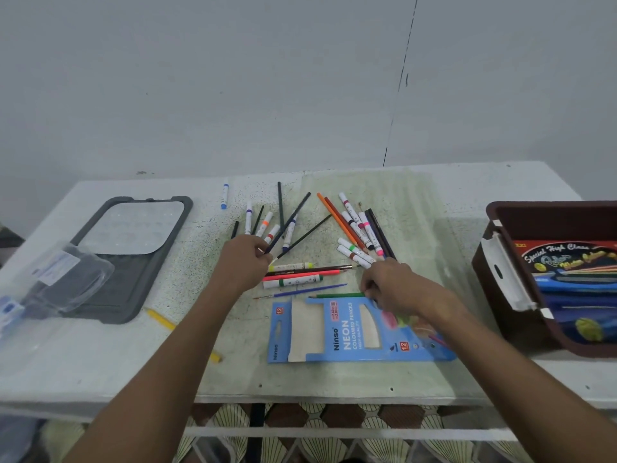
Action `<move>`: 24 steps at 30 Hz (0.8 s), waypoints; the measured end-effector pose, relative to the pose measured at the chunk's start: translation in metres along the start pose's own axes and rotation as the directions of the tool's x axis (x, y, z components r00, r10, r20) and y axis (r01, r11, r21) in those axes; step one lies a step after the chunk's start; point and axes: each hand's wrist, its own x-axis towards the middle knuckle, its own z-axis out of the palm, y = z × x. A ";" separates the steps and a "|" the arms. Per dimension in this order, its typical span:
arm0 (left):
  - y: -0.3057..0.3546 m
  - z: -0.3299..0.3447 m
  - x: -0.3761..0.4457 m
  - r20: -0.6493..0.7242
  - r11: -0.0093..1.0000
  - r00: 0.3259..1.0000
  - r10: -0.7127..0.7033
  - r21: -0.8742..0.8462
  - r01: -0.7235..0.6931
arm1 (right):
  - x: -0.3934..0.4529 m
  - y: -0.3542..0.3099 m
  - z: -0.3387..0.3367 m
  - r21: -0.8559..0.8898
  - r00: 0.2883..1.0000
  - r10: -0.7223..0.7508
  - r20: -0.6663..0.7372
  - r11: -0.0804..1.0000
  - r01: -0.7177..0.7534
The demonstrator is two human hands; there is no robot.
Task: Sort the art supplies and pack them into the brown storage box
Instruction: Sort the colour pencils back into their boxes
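Using the blue pencil pack (347, 329) as my landmark; it lies flat at the near-middle of the table (100, 369), long side running left-right.

My right hand (395, 289) sits just above the pack's upper right corner, fingers curled and pinching the end of a green pencil (337, 295); that pencil lies along the pack's top edge, long axis left-right, point toward the left. My left hand (248, 262) is up and left of the pack, fingers closed round a dark pencil (290, 222) that slants away up-right (I think a thin brush is caught in there too, can't tell for sure); so both hands are clamped, well apart from each other.

Rest of the loose stuff: a short row of markers and pencils (300, 277) between the pack and my left hand; a fan of markers (359, 228) beyond the pack, nearer the right hand; more markers and dark pencils (267, 225) beyond the left hand; a yellow pencil (163, 320) left of the pack, partly under my forearm.

The brown storage box (500, 262) is well to the right of the pack, already holding some packets; right hand is much the nearer, so I reckon the box trips go that way, prob. after the green pencil goes into the pack.
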 end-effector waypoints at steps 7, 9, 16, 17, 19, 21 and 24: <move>-0.002 -0.001 0.024 -0.006 0.999 0.999 -0.044 -0.002 0.044 | -0.002 0.006 -0.002 0.073 0.995 -0.101 -0.029 0.992 0.102; -0.001 -0.003 0.030 -0.012 0.999 0.999 -0.041 -0.006 0.041 | -0.005 0.012 -0.009 0.225 0.986 -0.125 -0.108 0.963 0.147; 0.004 -0.012 0.062 -0.022 1.000 0.999 -0.027 -0.007 0.027 | 0.025 0.039 -0.037 0.289 0.912 0.029 -0.409 0.952 0.099; 0.006 -0.013 0.068 -0.014 0.999 0.999 -0.034 -0.013 0.033 | 0.031 0.041 -0.040 0.301 0.907 0.045 -0.419 0.949 0.093; 0.011 -0.013 0.079 0.019 0.999 0.999 -0.038 -0.026 0.038 | 0.045 0.041 -0.045 0.348 0.907 0.058 -0.418 0.932 0.101; 0.015 -0.010 0.090 0.068 0.999 0.997 -0.037 -0.028 0.039 | 0.062 0.037 -0.047 0.379 0.916 0.075 -0.395 0.921 0.089; 0.020 0.001 0.103 0.126 0.997 0.990 -0.067 -0.016 0.069 | 0.087 0.029 -0.047 0.360 0.922 0.090 -0.376 0.931 0.056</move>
